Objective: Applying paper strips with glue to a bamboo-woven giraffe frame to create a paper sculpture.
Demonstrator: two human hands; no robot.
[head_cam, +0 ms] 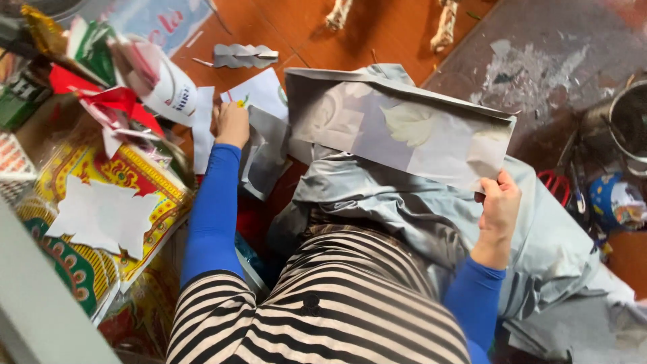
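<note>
Head view looks down on us seated on an orange floor (377,27). Our right hand (499,202) pinches the lower right corner of a large grey paper sheet (397,128), fingers closed on its edge, holding it spread above our lap. Our left hand (232,125) reaches out in a blue sleeve (212,216) and rests on smaller grey paper pieces (264,152) on the floor; we cannot tell how its fingers are set. Grey cloth (539,249) covers our knees. A yellow patterned box (114,195) sits at the left edge, a metal pot (630,121) at the right.
</note>
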